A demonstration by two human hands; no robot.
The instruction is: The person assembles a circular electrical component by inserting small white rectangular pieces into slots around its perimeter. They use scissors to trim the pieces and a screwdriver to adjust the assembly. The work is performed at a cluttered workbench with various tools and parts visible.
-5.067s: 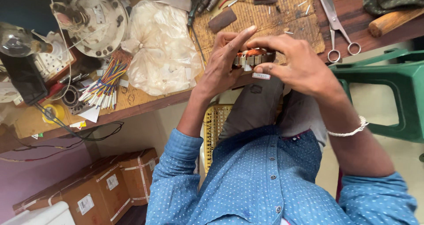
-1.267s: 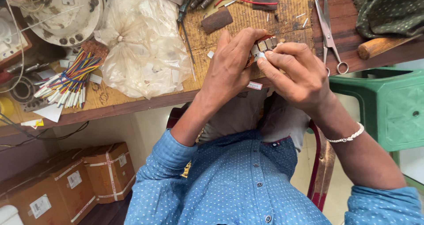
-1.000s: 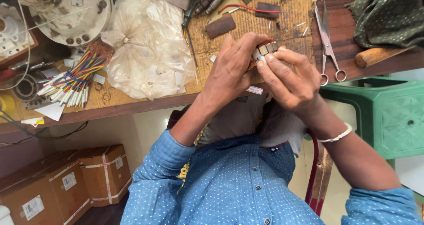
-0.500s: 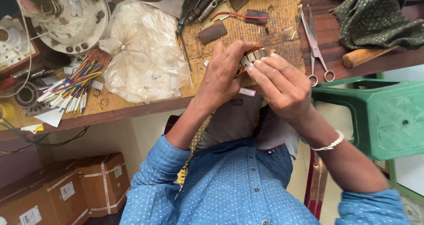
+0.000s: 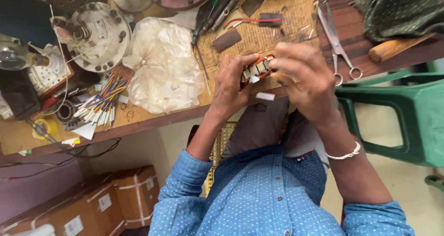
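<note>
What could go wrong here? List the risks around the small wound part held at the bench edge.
1. The orange wound part, pinched between the left hand and right hand, sits over the workbench edge; a slip could drop it into the lap or to the floor.
2. The small white slip at the very edge could be brushed off.
3. The scissors lie close by the right hand, points away; a wrist could knock them.
</note>
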